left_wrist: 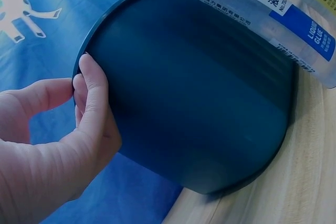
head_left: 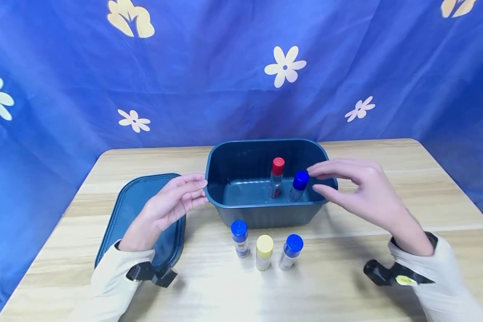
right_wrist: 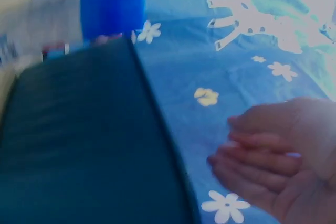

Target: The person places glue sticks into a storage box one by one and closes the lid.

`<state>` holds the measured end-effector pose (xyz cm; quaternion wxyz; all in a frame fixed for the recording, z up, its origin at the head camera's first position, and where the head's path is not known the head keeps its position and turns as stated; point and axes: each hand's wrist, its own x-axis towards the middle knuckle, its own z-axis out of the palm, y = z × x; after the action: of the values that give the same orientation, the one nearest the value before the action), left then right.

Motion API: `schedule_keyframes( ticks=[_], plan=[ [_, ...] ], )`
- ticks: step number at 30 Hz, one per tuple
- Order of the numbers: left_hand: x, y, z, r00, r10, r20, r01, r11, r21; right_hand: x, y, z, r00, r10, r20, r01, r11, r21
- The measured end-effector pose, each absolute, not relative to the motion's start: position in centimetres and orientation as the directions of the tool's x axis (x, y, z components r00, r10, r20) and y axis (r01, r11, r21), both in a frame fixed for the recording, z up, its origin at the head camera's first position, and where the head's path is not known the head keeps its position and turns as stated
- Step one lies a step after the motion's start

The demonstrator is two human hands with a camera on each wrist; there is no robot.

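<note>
A dark teal plastic bin (head_left: 265, 217) stands on the table, its mouth facing up. My left hand (head_left: 173, 199) pinches the bin's left rim between thumb and fingers, as the left wrist view also shows. Inside, toward the right, stand a red-capped glue bottle (head_left: 276, 176) and a blue-capped glue bottle (head_left: 300, 182). Over the right rim, my right hand (head_left: 358, 188) has thumb and fingers spread apart, fingertips close beside the blue cap. The right wrist view shows nothing in this hand (right_wrist: 273, 156).
In front of the bin stand a blue-capped bottle (head_left: 240, 239), a yellow-capped bottle (head_left: 264, 252) and another blue-capped bottle (head_left: 291, 251). A flat teal lid (head_left: 134, 197) lies at left under my left forearm. A blue flowered curtain (head_left: 225, 67) hangs behind the table.
</note>
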<state>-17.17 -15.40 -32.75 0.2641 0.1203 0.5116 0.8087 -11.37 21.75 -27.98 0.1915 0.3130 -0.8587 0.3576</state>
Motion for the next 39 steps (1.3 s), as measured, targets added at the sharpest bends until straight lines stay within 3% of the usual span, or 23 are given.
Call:
schedule_keyframes(
  ticks=[7,13,23,33,39],
  plan=[
    [-17.1,-15.6,-32.5,-0.832,0.551,-0.064,-0.304,-0.356,0.884,-9.0,21.5,-29.4,-0.651,-0.541,0.533,-0.713,0.196,-0.673],
    [-17.1,-15.5,-32.4,-0.831,0.552,-0.064,-0.303,-0.353,0.885,-8.4,20.7,-31.4,-0.648,-0.634,0.422,-0.653,0.179,-0.735],
    [-17.1,-15.4,-32.4,-0.845,0.53,-0.068,-0.284,-0.338,0.897,-8.8,19.7,-33.4,-0.727,-0.645,0.235,-0.455,0.197,-0.868],
    [-17.0,-15.3,-32.4,-0.848,0.525,-0.073,-0.281,-0.329,0.902,-9.5,19.7,-35.3,-0.648,-0.693,0.316,-0.541,0.127,-0.831],
    [-17.0,-15.3,-32.4,-0.847,0.523,-0.094,-0.303,-0.33,0.894,-9.5,19.8,-35.6,-0.658,-0.689,0.302,-0.523,0.13,-0.842]
  ],
)
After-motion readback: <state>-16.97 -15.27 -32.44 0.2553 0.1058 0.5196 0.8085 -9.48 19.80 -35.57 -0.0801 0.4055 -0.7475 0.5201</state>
